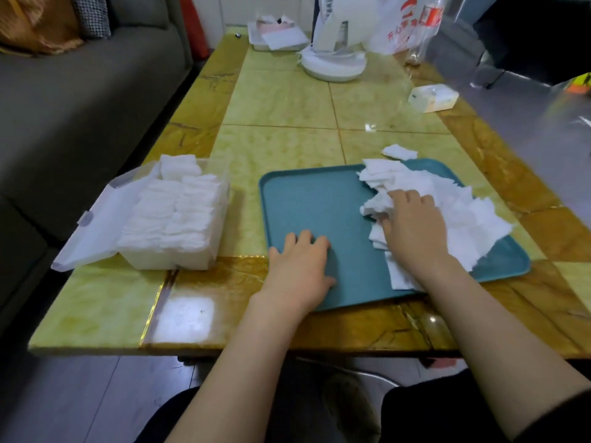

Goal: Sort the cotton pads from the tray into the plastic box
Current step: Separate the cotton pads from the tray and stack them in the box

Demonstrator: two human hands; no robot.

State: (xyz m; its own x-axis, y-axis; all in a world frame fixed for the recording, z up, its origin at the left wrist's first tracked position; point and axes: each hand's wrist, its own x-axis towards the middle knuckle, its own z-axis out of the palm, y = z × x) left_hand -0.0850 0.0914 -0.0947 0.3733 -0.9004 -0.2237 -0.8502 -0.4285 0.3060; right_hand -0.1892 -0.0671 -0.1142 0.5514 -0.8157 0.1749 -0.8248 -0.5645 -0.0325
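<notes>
The right hand [415, 227] grabs pads [463, 212] on the tray [319, 203], while the left hand [300, 266] lies flat and empty, nearer the box [169, 260] on the left.

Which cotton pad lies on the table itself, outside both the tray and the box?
The lone pad beyond the far rim of the tray. All other loose pads are heaped on the tray; the rest fill the plastic box.

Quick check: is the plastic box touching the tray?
Apart. The head view shows a strip of bare table between the plastic box and the left rim of the tray.
</notes>
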